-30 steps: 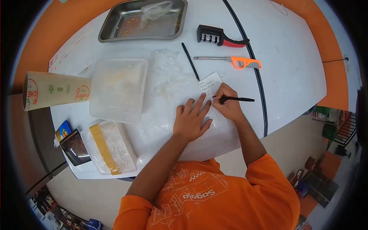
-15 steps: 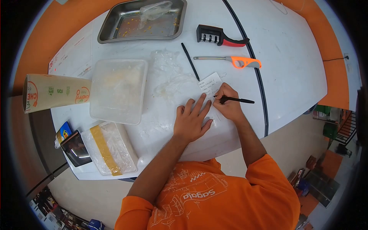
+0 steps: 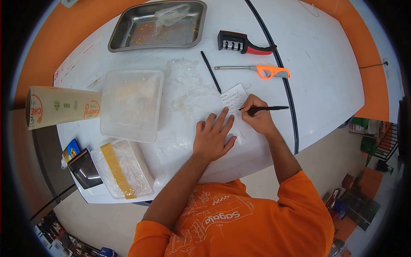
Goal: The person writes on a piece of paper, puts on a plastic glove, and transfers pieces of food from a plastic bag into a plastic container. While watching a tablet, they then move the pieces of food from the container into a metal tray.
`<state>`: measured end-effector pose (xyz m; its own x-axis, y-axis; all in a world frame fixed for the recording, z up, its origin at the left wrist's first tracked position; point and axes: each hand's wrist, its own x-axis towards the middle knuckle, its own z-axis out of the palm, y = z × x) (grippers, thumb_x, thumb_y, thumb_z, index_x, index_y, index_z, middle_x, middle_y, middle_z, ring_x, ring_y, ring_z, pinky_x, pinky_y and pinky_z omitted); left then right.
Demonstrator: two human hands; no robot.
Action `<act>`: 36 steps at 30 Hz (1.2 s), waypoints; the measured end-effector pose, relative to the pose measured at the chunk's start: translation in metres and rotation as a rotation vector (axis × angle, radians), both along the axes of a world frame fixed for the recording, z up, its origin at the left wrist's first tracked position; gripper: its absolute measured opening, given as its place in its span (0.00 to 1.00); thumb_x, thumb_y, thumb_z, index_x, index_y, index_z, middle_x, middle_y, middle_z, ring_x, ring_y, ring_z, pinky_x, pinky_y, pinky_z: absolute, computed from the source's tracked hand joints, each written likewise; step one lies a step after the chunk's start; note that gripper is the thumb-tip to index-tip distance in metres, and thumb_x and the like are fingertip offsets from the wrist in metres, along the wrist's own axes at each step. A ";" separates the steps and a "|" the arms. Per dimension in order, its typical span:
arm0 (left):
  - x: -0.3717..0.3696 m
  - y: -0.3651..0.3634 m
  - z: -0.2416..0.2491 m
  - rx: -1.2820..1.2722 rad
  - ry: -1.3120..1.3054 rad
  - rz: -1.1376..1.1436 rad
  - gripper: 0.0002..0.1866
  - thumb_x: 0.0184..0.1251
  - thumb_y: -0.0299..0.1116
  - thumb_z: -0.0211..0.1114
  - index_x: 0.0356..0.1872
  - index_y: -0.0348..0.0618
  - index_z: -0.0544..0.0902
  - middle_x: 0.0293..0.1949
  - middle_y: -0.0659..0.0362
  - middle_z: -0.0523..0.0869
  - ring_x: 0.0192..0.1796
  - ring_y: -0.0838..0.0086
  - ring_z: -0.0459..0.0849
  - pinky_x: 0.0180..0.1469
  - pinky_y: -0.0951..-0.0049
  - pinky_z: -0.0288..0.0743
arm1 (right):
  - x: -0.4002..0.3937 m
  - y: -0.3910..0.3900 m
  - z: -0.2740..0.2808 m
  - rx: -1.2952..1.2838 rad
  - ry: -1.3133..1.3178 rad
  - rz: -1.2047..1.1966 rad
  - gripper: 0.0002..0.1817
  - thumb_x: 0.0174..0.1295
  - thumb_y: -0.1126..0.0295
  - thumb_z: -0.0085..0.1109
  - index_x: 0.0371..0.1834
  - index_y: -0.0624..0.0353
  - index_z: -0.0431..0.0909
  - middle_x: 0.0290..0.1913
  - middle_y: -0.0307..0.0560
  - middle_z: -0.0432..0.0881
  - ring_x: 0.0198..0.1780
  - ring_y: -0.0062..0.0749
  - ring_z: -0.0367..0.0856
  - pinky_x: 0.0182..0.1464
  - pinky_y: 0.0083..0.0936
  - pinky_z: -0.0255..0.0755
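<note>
A small white paper with handwritten lines lies on the white table, partly covered by my right hand. My right hand is closed around a black pen, whose tip rests at the paper. Spread flat, my left hand has its fingertips at the paper's lower left edge and holds nothing. Just above the paper, a slim black stick-like pen or cap lies slanted. Beyond it are an orange gas lighter and a black-and-red knife sharpener.
A metal tray with yellow crumbs and a plastic bag stands at the back. To the left are a translucent lidded container, a printed paper roll, a taped box and a dark tablet-like device. A black strip crosses the table.
My right hand has shifted slightly and its pen now lies more level, with a little more writing visible. My left hand stays in place; the whole view has tilted slightly.
</note>
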<state>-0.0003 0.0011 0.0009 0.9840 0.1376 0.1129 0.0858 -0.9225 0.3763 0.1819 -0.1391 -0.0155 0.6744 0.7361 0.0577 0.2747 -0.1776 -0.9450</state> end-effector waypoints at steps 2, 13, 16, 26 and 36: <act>0.000 0.000 0.000 -0.015 0.019 0.006 0.33 0.70 0.53 0.64 0.73 0.52 0.77 0.81 0.59 0.66 0.66 0.56 0.69 0.62 0.51 0.65 | 0.000 0.001 0.003 0.015 0.016 0.022 0.09 0.55 0.84 0.65 0.31 0.62 0.73 0.36 0.43 0.80 0.38 0.21 0.78 0.40 0.21 0.74; 0.000 -0.001 0.000 0.005 0.036 -0.006 0.34 0.72 0.55 0.62 0.76 0.57 0.74 0.83 0.59 0.63 0.66 0.55 0.70 0.63 0.50 0.64 | -0.002 0.002 0.004 0.013 0.000 0.031 0.09 0.55 0.85 0.65 0.31 0.63 0.74 0.37 0.43 0.78 0.37 0.22 0.78 0.38 0.22 0.75; 0.000 0.000 0.002 0.015 0.026 -0.017 0.34 0.71 0.55 0.63 0.77 0.59 0.74 0.83 0.59 0.62 0.66 0.54 0.70 0.62 0.50 0.64 | -0.002 0.002 0.006 -0.006 0.022 0.031 0.09 0.55 0.85 0.65 0.30 0.63 0.73 0.37 0.43 0.78 0.37 0.22 0.78 0.38 0.21 0.75; 0.000 0.000 0.000 0.007 0.033 -0.012 0.34 0.71 0.54 0.63 0.77 0.61 0.74 0.83 0.59 0.63 0.67 0.53 0.70 0.62 0.50 0.64 | -0.001 0.004 0.007 -0.006 -0.011 0.052 0.09 0.53 0.86 0.66 0.29 0.64 0.74 0.37 0.43 0.78 0.37 0.24 0.79 0.38 0.21 0.74; 0.000 -0.001 0.000 0.015 0.032 -0.013 0.34 0.71 0.55 0.63 0.77 0.61 0.74 0.83 0.59 0.63 0.66 0.55 0.70 0.62 0.51 0.64 | -0.002 0.004 0.008 -0.013 -0.050 0.026 0.10 0.53 0.85 0.65 0.29 0.63 0.73 0.36 0.44 0.78 0.36 0.24 0.80 0.37 0.22 0.74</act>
<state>0.0000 0.0005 0.0007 0.9888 0.1236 0.0831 0.0860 -0.9292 0.3595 0.1803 -0.1352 -0.0079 0.6514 0.7544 0.0806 0.3259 -0.1822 -0.9277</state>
